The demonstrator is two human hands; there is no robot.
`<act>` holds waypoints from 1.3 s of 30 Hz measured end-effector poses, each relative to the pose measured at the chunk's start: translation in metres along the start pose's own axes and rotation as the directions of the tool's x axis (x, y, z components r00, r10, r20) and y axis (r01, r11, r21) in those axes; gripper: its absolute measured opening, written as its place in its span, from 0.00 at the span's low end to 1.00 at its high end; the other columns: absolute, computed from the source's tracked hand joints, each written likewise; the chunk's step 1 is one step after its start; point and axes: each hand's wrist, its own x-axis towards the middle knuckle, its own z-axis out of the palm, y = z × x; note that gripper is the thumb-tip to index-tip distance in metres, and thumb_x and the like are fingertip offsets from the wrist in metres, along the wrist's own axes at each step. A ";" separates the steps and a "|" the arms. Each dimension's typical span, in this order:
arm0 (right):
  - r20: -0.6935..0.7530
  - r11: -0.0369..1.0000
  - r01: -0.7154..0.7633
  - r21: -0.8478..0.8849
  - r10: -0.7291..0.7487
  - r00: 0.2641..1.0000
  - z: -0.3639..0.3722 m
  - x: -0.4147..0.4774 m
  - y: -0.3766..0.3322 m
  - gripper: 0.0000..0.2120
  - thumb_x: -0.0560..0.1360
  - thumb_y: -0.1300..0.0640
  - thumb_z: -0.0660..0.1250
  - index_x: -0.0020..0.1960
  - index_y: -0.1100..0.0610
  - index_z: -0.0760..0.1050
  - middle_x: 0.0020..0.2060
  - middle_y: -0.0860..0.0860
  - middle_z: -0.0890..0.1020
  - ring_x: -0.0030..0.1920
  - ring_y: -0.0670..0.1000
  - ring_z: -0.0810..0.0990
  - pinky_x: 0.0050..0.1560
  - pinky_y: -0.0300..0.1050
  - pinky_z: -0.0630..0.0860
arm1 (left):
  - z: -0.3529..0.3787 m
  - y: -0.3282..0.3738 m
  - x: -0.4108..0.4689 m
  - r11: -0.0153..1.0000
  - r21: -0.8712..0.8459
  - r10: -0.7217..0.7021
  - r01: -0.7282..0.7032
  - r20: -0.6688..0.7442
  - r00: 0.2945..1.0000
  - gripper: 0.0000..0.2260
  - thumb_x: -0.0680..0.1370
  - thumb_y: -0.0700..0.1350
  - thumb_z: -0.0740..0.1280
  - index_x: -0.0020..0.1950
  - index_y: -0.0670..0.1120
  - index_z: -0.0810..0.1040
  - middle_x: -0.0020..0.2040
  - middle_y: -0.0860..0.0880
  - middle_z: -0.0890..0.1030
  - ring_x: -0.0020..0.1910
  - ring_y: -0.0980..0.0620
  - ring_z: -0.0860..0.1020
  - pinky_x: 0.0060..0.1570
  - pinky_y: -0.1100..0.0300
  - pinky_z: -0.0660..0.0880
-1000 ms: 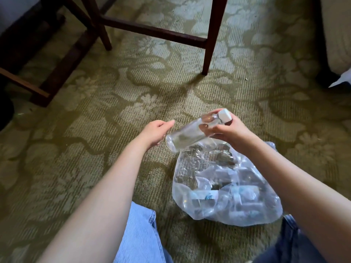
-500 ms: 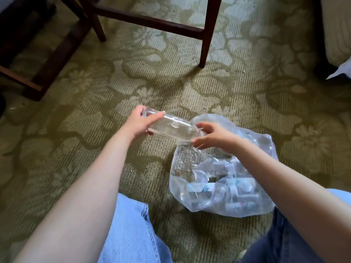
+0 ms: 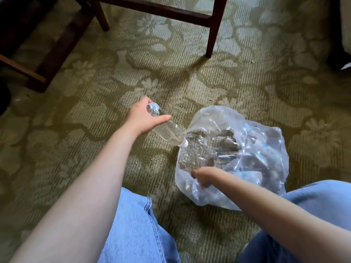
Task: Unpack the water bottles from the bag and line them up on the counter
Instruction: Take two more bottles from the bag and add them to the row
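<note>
- Two knees in light blue jeans are filling the bottom edge of the frame, one left of centre and one at the lower right.
- Two bare forearms are reaching up from the bottom corners toward the middle of the frame.
- The right hand is sitting at the near rim of the clear plastic bag, right of centre, with its fingers curled down into the plastic; whether they are closing on the plastic or on something inside, I cannot tell.
- The bag is lying crumpled on the green patterned carpet, and pale shapes with blue marks are showing blurred through its far right side.
- The left hand is wrapping around the base end of a clear water bottle, just left of the bag, thumb lying across the top.
- The bottle is tilting with its white cap pointing down and right, at the bag's left edge.
- Dark wooden furniture legs are standing on the carpet along the top of the frame, well apart from the hands.
</note>
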 end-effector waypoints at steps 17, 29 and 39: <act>-0.641 0.781 0.335 0.527 0.107 0.760 -0.079 -0.039 0.023 0.33 0.60 0.51 0.81 0.61 0.51 0.71 0.51 0.50 0.82 0.46 0.50 0.82 0.48 0.48 0.80 | -0.017 -0.008 0.007 0.995 0.041 -0.079 0.088 -0.189 0.979 0.28 0.66 0.58 0.75 0.60 0.47 0.71 0.59 0.44 0.75 0.49 0.50 0.70 0.45 0.59 0.67; -0.711 0.599 0.445 0.666 0.329 0.621 -0.141 -0.170 -0.025 0.30 0.61 0.53 0.80 0.57 0.52 0.70 0.48 0.47 0.81 0.48 0.49 0.80 0.45 0.48 0.79 | -0.106 0.070 -0.051 0.986 0.093 -0.117 0.142 -0.232 0.966 0.30 0.65 0.62 0.74 0.60 0.48 0.71 0.58 0.46 0.75 0.56 0.46 0.74 0.48 0.58 0.68; -0.739 0.605 0.472 0.641 0.319 0.594 -0.239 -0.400 -0.113 0.25 0.63 0.54 0.78 0.55 0.50 0.69 0.45 0.45 0.78 0.47 0.49 0.78 0.49 0.48 0.77 | -0.293 0.175 -0.182 0.969 -0.043 -0.246 0.243 -0.258 0.934 0.26 0.63 0.64 0.73 0.52 0.49 0.72 0.53 0.47 0.78 0.51 0.47 0.77 0.45 0.58 0.73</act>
